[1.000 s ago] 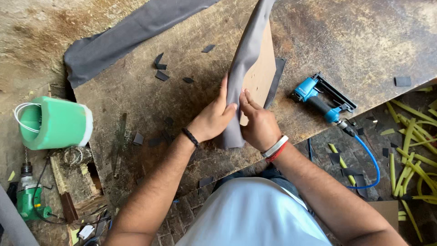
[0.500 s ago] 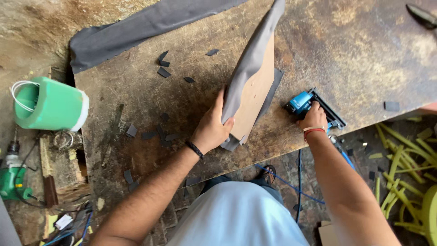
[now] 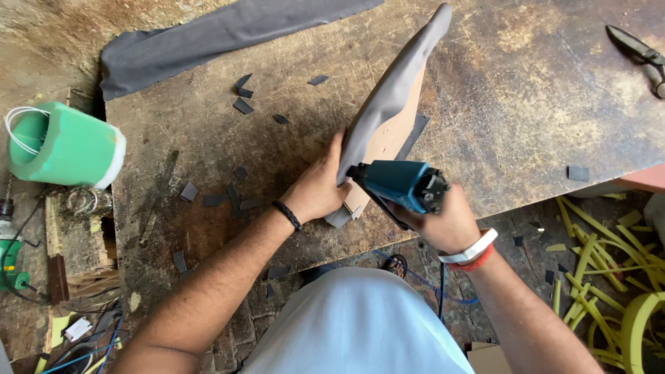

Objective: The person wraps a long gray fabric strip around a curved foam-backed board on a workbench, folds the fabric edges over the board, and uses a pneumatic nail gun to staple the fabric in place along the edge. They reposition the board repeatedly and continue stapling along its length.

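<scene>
A scratched, stained wooden worktop [image 3: 526, 90] carries grey fabric [image 3: 222, 31] at its far left, scattered dark offcuts [image 3: 242, 105] across the middle, and black shears [image 3: 641, 55] far right.

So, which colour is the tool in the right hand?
Blue, with a dark rear end: the staple gun in the right hand, head view.

Soft, even daylight fills the scene, bright without harsh glare. The scratched worktop [image 3: 526, 104] shows pale, washed patches at the far right, dull rather than shiny. Shadows are faint and short, lying just beside the upright grey-covered panel [image 3: 395, 104] and under the forearms. Focus is sharp across the middle; the near edge and corners look slightly stretched by the wide lens.
</scene>
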`<control>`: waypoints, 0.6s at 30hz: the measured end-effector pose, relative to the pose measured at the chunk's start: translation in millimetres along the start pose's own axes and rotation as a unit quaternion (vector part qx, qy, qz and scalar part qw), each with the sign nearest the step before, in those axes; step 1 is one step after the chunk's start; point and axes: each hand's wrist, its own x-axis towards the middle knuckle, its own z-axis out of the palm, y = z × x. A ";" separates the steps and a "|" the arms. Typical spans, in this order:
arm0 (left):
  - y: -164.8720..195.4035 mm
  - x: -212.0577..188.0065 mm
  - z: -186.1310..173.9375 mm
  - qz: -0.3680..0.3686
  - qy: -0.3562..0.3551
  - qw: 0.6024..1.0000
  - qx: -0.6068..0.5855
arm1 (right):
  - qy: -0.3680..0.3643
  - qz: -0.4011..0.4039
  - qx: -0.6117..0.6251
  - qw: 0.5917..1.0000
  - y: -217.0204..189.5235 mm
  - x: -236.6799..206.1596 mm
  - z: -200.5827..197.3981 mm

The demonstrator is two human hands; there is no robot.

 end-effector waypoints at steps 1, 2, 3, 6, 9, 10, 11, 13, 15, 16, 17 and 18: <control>1.6 -0.3 0.5 -0.019 -0.006 1.000 -0.002 | -0.009 0.031 -0.030 0.999 -3.1 -0.1 0.5; 3.3 -0.3 0.6 -0.009 0.001 1.000 0.007 | -0.015 0.065 -0.042 0.997 -2.3 1.0 0.4; 5.1 -0.7 0.5 0.000 0.007 1.000 0.015 | -0.022 0.101 -0.053 0.993 2.0 2.4 0.4; 10.2 0.0 -0.1 -0.038 -0.010 0.999 0.009 | -0.051 0.177 -0.109 0.977 36.5 11.0 -2.1; 12.6 -0.9 0.0 -0.024 0.000 1.000 0.006 | -0.042 0.269 -0.132 0.953 98.4 38.6 -9.7; 12.6 -1.3 0.3 -0.006 0.013 1.000 0.007 | -0.034 0.304 -0.134 0.943 123.0 50.2 -13.0; 12.2 -1.5 0.6 -0.012 0.016 1.000 0.003 | -0.030 0.284 -0.224 0.932 147.9 61.6 -15.6; 10.7 -1.9 1.4 -0.024 0.022 0.999 -0.005 | -0.005 0.215 -0.340 0.916 194.7 73.0 -18.8; 8.9 -1.6 2.0 -0.010 0.031 0.999 -0.005 | 0.038 0.123 -0.393 0.910 229.7 75.3 -20.1; 8.0 -1.3 2.4 -0.004 0.035 0.999 -0.006 | 0.043 0.124 -0.406 0.904 240.0 74.2 -19.3; 7.3 -1.2 2.8 -0.014 0.037 0.999 -0.007 | 0.050 0.123 -0.419 0.898 242.0 71.8 -17.5; 6.6 -1.0 3.1 -0.023 0.036 0.999 -0.008 | 0.058 0.125 -0.431 0.892 243.9 68.1 -13.8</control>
